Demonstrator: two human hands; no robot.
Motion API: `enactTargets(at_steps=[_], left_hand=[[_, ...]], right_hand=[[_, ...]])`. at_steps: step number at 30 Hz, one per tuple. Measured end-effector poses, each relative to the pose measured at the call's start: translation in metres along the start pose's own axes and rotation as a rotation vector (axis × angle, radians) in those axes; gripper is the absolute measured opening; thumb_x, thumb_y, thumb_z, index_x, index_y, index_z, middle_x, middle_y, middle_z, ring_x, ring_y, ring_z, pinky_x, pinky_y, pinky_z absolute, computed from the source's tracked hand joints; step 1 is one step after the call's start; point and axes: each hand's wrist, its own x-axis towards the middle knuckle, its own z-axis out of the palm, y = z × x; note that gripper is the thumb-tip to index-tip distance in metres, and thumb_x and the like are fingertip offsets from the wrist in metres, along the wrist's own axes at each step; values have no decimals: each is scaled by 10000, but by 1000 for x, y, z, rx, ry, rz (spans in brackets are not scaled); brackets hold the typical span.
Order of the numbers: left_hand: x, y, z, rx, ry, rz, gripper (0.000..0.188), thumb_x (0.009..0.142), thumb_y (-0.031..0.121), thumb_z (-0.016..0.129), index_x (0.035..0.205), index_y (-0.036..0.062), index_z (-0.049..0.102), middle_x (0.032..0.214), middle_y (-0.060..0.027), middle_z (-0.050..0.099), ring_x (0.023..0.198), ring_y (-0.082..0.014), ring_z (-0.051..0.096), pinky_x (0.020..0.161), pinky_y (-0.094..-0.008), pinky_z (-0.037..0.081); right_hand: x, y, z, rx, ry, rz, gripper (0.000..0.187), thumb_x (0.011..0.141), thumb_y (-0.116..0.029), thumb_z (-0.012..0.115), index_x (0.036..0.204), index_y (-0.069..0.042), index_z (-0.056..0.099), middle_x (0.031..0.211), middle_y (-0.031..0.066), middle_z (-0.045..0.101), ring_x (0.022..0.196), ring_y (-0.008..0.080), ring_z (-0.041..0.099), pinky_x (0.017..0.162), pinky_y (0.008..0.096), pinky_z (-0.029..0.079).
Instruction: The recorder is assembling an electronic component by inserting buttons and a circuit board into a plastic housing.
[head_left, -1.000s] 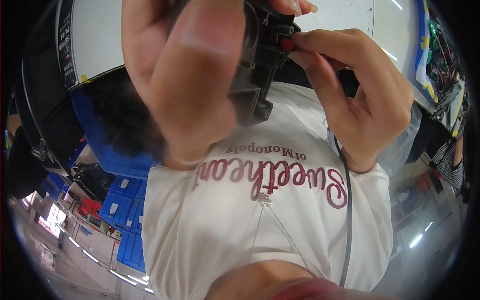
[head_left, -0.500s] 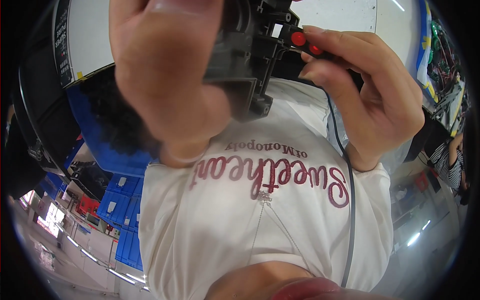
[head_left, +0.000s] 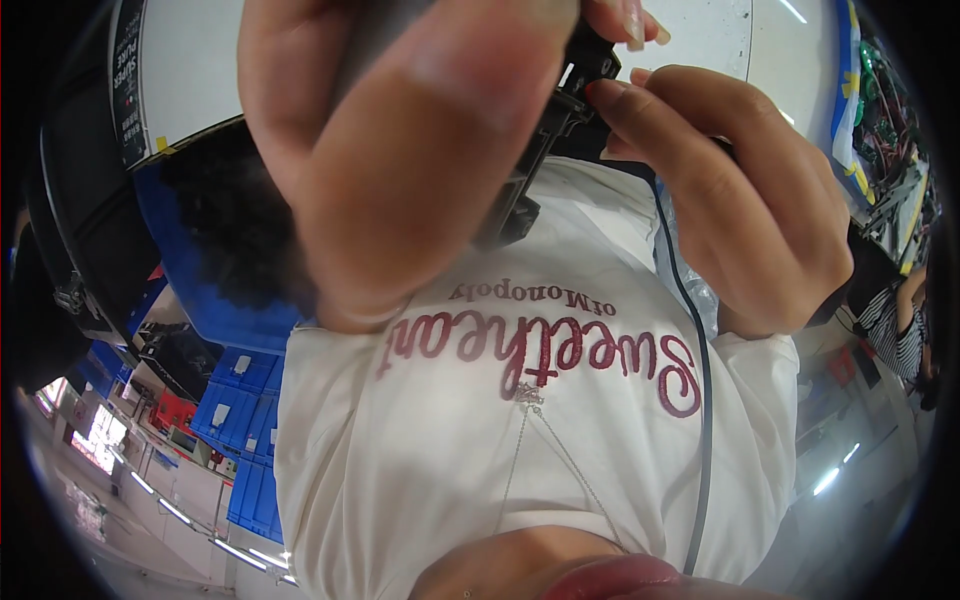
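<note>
A black moulded plastic housing (head_left: 521,215) is held up close in front of me. My left hand (head_left: 420,160) is closed around it, the large blurred thumb covering most of it, with fingertips showing past its far edge. My right hand (head_left: 740,190) pinches at the housing's right end. Under its fingertips a bit of red (head_left: 592,90) shows, part of a small black piece with red round spots; the rest of that piece is hidden by the fingers. Whether the piece is seated in the housing cannot be made out.
A white work surface (head_left: 690,30) lies beyond my hands. At left a blue bin (head_left: 175,235) holds dark parts, with stacked blue boxes (head_left: 235,400) nearby. A dark cable (head_left: 703,400) runs along my shirt. Circuit boards and wires (head_left: 890,130) lie far right, near a person in stripes (head_left: 905,330).
The left thumb has swung right across the housing and hides more of it. My right fingers have moved up and left, bringing the red-spotted piece against the housing and mostly covering it.
</note>
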Motion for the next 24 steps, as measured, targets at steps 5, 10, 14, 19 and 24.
enactTargets(at_steps=[5,10,14,19,24], left_hand=[[-1,8,-9,10,-65,19,509,843,273,523,1293,93,366,1213,-64,421,1115,-264,444,972,-588,312],[17,3,-2,62,-126,27,516,837,258,531,1294,88,362,1230,-63,411,1127,-264,434,975,-591,303],[19,-6,10,243,-36,77,492,774,201,549,1223,76,391,1063,-29,404,980,-216,426,941,-543,308],[14,-7,17,153,223,103,488,767,183,549,1209,55,386,985,-55,426,892,-215,476,898,-505,408],[21,-2,19,202,300,112,443,764,200,533,1161,39,421,970,-77,416,863,-219,471,876,-512,415]], right_hand=[[8,-8,2,-58,18,12,245,628,28,710,868,72,683,768,160,647,630,192,652,537,238,526],[10,8,6,-56,126,-20,245,593,-6,737,831,36,693,763,137,653,636,194,654,534,240,519],[-7,17,16,61,69,65,251,634,-70,624,869,20,631,739,109,568,534,189,576,413,280,457],[-11,10,33,45,303,121,235,650,-80,627,880,-33,633,776,91,600,561,175,608,441,254,479],[-13,13,2,53,234,204,183,669,-63,671,843,-31,624,793,72,624,567,181,610,465,266,489]])
